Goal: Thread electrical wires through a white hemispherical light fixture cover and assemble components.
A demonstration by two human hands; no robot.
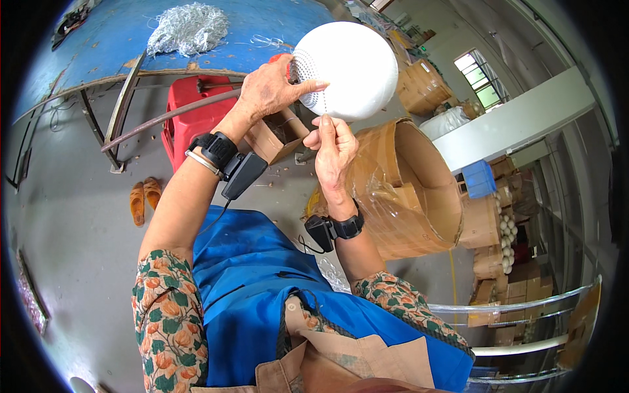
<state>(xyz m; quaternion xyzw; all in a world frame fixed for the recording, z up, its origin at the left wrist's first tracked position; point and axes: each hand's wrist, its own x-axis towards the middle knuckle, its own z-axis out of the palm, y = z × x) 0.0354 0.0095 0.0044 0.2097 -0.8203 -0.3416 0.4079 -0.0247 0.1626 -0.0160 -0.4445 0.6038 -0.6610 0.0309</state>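
A large smooth white ball [357, 69] is held up in front of me; its underside and far side are hidden. Rows of small grey, bead-like dots [304, 67] cover its left part. My left hand [268, 88] grips the ball at that dotted side, thumb stretched across its front. Just below the ball, my right hand [334, 147] pinches the end of a thin dotted strand [325, 101] that runs up onto the white surface. Something red shows behind my left fingers, too covered to name.
A blue-topped table [262, 19] bears a heap of silvery strands [190, 29]. Below it are a red plastic stool [187, 108] and a small open carton [278, 134]. A large round cardboard container [406, 190] stands to the right. Orange slippers [137, 203] lie on the floor at left.
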